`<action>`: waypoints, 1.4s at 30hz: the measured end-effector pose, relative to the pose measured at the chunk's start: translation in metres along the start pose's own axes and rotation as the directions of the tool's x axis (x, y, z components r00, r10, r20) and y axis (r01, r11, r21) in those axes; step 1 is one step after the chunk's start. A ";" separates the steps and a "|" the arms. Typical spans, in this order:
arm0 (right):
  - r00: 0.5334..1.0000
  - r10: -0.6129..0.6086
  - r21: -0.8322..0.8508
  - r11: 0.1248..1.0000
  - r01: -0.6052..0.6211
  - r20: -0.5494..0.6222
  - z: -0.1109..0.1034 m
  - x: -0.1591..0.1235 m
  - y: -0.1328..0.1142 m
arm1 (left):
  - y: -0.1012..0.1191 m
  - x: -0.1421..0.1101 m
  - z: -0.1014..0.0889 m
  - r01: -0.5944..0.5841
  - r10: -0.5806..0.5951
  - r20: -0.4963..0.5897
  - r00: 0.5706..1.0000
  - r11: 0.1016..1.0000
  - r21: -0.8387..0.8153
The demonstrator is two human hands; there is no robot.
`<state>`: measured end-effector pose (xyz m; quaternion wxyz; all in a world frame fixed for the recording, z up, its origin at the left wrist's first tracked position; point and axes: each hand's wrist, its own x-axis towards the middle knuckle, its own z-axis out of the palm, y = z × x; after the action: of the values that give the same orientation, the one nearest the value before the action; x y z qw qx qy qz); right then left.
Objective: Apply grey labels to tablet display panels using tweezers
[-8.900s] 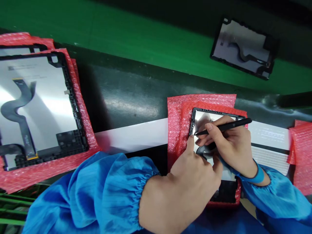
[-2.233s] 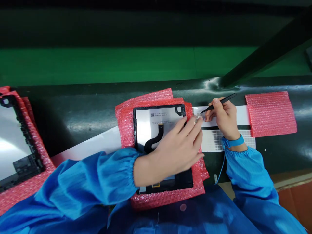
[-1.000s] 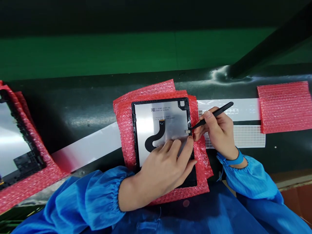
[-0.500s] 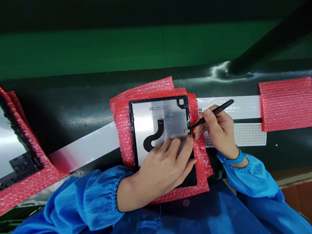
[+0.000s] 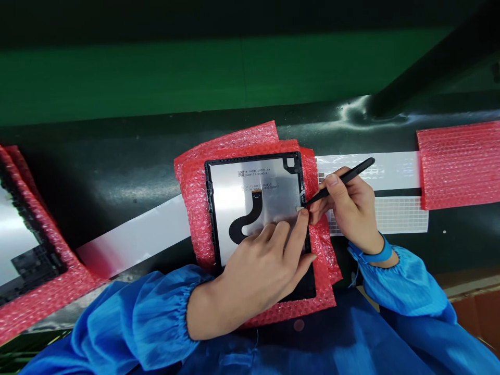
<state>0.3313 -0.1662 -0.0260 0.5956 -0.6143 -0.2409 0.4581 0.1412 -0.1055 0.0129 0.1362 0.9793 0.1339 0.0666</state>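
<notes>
Head view: a framed panel (image 5: 230,192) is lying on pink bubble wrap (image 5: 201,234), mid-bench, silver side up.
Left hand (image 5: 261,265): is resting spread across the panel, grasping nothing, its index fingertip touching a small pale tab (image 5: 299,209) at the panel's right edge.
Right hand (image 5: 353,208): is pinching a black pointed tool (image 5: 353,172), whose tip is sitting just beside the tab (too small to tell whether touching).
Ribbon cable (image 5: 252,213): is curving over the silver back and disappearing under the left hand.
Gridded sheet (image 5: 398,216): is lying partly behind the right hand.
Second panel (image 5: 8,224): is lying far left, also on pink wrap.
</notes>
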 end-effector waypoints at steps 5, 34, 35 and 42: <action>1.000 -0.020 0.005 1.000 0.020 0.005 0.001 0.002 0.001 | 0.000 0.001 0.002 0.004 -0.004 -0.008 1.000 1.000 -0.001; 0.971 -0.202 -0.402 0.906 0.136 -0.126 -0.081 -0.021 0.027 | 0.007 0.016 -0.011 -0.023 0.030 -0.042 0.999 0.984 0.176; 0.973 -0.202 -0.413 0.900 0.139 -0.113 -0.080 -0.020 0.027 | 0.008 0.019 -0.010 -0.065 0.070 -0.028 0.997 0.985 0.161; 0.986 -0.150 -0.459 0.883 0.101 -0.073 -0.076 -0.042 0.023 | 0.016 0.031 0.008 -0.305 0.274 0.246 0.930 0.947 0.097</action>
<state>0.3702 -0.2443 -0.0463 0.4763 -0.7429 -0.3483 0.3162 0.1761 -0.1138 0.0125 0.0735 0.9963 -0.0248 -0.0364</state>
